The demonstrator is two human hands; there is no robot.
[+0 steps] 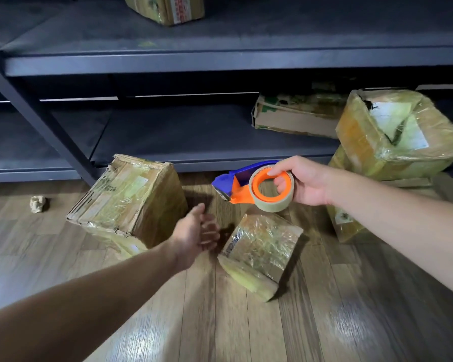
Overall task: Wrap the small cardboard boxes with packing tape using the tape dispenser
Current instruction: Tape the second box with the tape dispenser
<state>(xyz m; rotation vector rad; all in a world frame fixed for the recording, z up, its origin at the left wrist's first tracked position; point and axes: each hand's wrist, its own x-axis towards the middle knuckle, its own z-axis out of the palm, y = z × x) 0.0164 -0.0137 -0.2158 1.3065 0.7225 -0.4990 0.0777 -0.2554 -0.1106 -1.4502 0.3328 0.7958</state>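
Gripping tape dispenser [256, 185], right hand [302, 182], left hand [198, 232] open

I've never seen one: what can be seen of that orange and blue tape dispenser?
The dispenser looks plastic: a blue body and an orange hub carrying a roll of tan tape. The right hand holds it above the floor, thumb on the hub's rim, a finger inside, blue nose pointing left.
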